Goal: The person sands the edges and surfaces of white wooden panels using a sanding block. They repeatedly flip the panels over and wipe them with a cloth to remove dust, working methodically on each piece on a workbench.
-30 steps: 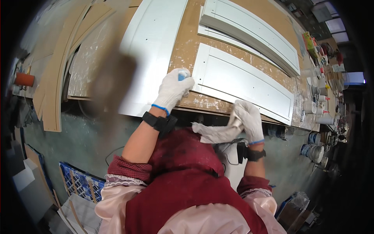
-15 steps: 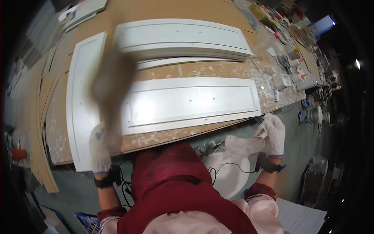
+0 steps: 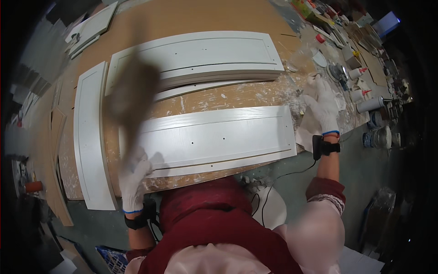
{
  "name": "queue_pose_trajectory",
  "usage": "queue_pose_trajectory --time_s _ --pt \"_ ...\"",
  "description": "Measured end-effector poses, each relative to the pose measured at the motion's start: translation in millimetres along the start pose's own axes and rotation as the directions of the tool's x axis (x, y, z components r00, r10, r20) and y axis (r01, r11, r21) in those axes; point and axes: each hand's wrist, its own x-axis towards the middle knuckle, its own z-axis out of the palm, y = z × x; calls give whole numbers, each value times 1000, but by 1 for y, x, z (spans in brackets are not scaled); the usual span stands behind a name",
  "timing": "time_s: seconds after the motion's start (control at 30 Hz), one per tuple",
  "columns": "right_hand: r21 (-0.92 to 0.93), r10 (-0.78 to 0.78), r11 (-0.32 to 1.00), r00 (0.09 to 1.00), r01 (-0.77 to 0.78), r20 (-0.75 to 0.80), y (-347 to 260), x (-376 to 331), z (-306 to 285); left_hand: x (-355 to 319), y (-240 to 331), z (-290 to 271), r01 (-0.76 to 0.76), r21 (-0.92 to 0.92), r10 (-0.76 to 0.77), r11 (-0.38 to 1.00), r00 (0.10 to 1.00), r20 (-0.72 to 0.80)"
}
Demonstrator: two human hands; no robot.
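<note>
A long white door panel (image 3: 214, 139) lies on the paint-spattered brown workbench (image 3: 237, 96) in front of me. My left hand (image 3: 132, 178), in a white glove, rests flat on the panel's near left corner and holds nothing. My right hand (image 3: 324, 107), also gloved, is just past the panel's right end and grips a crumpled white cloth (image 3: 303, 130) that hangs over the bench edge. Each wrist has a black band on it.
Two more white panels (image 3: 196, 55) are stacked at the back, and a narrow one (image 3: 89, 137) lies along the left. Cans, bottles and tubes (image 3: 369, 105) crowd the right end. A blurred brown shape (image 3: 130, 96) covers part of the view. A white round stool (image 3: 269, 205) stands below.
My left hand moved from the far panel to the near panel's left corner. My right hand carried the cloth up from the bench edge to the panel's right end. My view turned.
</note>
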Motion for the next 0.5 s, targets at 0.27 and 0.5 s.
queue_pose_trajectory --time_s 0.27,0.5 --pt "890 -418 353 803 -287 425 -197 -89 10 -1 1 78 99 -184 -30 978 938 346" --pt "880 -391 180 789 -439 473 -257 -120 27 6 -14 92 -28 318 -153 948 834 530"
